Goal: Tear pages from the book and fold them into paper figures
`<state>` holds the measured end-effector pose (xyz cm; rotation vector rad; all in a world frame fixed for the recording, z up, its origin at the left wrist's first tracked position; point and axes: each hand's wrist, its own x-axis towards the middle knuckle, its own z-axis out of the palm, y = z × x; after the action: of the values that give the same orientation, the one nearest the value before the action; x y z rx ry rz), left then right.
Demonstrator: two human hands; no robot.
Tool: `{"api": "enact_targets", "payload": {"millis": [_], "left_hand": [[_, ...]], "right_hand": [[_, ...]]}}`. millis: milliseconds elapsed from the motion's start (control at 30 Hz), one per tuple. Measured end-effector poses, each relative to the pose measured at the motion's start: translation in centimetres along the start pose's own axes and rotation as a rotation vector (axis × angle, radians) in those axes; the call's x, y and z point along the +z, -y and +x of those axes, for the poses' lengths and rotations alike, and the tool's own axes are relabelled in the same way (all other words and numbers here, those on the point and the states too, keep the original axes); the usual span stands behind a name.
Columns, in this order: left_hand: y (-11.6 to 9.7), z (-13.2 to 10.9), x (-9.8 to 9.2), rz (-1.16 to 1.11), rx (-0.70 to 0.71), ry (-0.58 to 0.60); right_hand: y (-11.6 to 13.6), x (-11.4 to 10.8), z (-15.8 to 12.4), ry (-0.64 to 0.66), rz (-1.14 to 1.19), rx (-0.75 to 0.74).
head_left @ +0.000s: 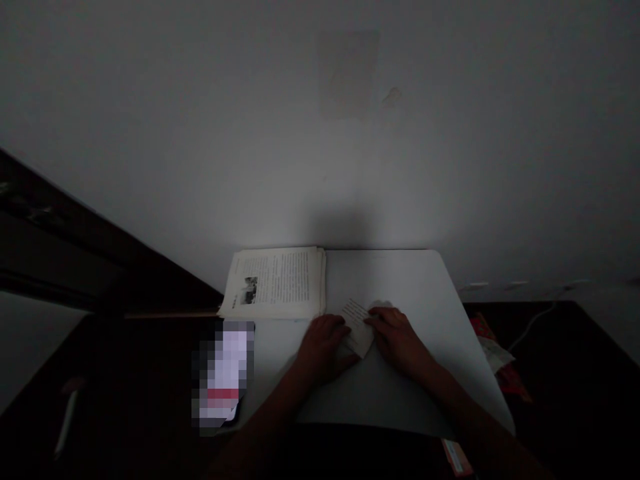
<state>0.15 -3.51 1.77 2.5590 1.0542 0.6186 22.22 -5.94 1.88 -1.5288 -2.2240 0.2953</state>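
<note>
A small folded piece of printed paper [357,328] lies on the white table between my hands, one corner pointing toward me. My left hand [324,345] grips its left side, with curled fingers at the edge and the thumb by the near corner. On the opposite side, the fingertips of my right hand [397,335] close on the paper's right edge. Dim light hides how the layers are folded. Just left of my left hand, a stack of loose printed pages [280,283] rests at the table's back left, its top sheet showing text and a dark picture.
A pixelated phone-like object [227,367] lies along the left table edge. The white table [400,273] stands against a pale wall [200,133]. Red and white items [495,353] and a white cable [533,325] are beyond the right edge.
</note>
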Motion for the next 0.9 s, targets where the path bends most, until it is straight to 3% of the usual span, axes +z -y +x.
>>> {"api": "enact_targets", "payload": {"millis": [200,467,900], "left_hand": [[0.5,-0.7,0.9,0.045,0.075,-0.081],[0.1,-1.1,1.0,0.115,0.175,-0.177],[0.3,-1.6,1.0,0.204,0.031,-0.236]], "right_hand": [[-0.3,-0.5,-1.0,0.031,0.025,-0.056],[0.1,-0.2,-1.8,-0.065,0.019,-0.095],[0.3,0.1,-1.4,-0.099,-0.009,-0.088]]}}
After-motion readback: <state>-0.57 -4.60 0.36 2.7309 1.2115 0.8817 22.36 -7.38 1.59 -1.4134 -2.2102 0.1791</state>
